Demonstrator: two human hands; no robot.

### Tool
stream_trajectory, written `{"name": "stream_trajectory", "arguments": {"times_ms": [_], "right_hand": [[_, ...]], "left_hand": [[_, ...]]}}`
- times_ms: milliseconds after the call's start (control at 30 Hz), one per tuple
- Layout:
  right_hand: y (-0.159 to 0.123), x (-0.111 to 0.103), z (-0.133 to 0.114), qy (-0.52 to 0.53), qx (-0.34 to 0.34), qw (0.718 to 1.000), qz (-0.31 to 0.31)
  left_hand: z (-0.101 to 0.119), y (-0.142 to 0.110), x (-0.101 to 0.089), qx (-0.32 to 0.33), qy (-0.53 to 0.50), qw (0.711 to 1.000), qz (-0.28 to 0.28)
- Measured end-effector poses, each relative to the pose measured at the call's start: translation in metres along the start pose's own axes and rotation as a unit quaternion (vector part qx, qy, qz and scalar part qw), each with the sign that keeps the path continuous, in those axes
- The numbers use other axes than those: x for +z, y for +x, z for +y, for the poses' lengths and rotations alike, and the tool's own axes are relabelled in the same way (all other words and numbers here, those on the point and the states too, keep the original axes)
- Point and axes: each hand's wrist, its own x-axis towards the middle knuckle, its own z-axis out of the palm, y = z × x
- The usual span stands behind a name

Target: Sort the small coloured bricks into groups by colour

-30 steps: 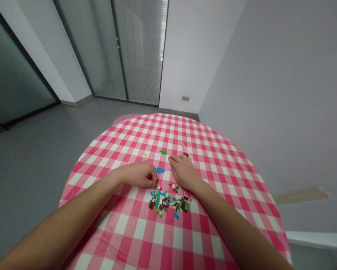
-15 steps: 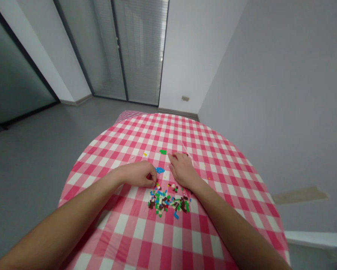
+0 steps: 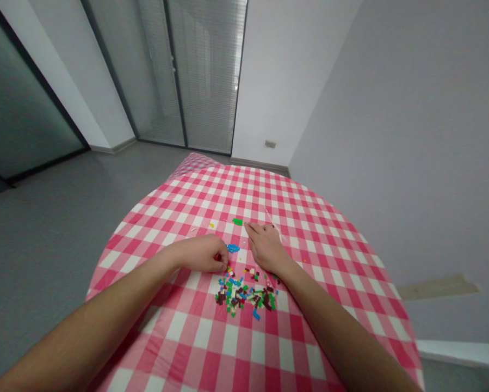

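One loose heap of tiny plastic bricks (image 3: 244,294) lies on a pink-and-white gingham tablecloth (image 3: 179,326), between the person's two forearms and just nearer the body than the hands. Its green, blue, dark brown, white and red pieces are too many and too small to count. Farther out sit one blue cluster (image 3: 233,248), one green plate (image 3: 237,221) and one yellow bit (image 3: 211,224). The left hand (image 3: 201,253) is curled shut, apparently pinching a small red brick (image 3: 217,256), though the fingers hide most of it. The right hand (image 3: 266,249) lies open, palm down and empty, its fingertips near the green plate. Both forearms (image 3: 85,321) run out of view at the bottom edge.
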Motion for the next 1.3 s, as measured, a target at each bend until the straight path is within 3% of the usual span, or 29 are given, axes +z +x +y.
{"name": "stream_trajectory", "arguments": {"times_ms": [867,967,1067,1167,1233,1300], "right_hand": [[0.000,0.001,0.001,0.023,-0.006,1.000,0.005],[0.000,-0.003,0.002,0.084,-0.021,0.995,0.043],[-0.005,-0.017,0.000,0.218,-0.069,0.971,0.065],[-0.014,-0.036,-0.005,0.322,-0.113,0.939,-0.051],[-0.019,-0.045,-0.011,0.335,-0.154,0.919,-0.139],[-0.022,-0.047,-0.017,0.322,-0.191,0.911,-0.176]], "left_hand": [[0.003,0.002,0.001,0.013,0.006,1.000,0.002],[0.005,0.001,-0.001,0.014,0.003,1.000,0.001],[0.006,-0.001,-0.003,0.012,0.008,1.000,0.012],[0.005,-0.003,-0.005,0.011,0.024,0.999,0.021],[0.004,-0.003,-0.005,0.011,0.025,1.000,0.005],[0.005,-0.003,-0.003,0.005,0.020,1.000,-0.011]]}}
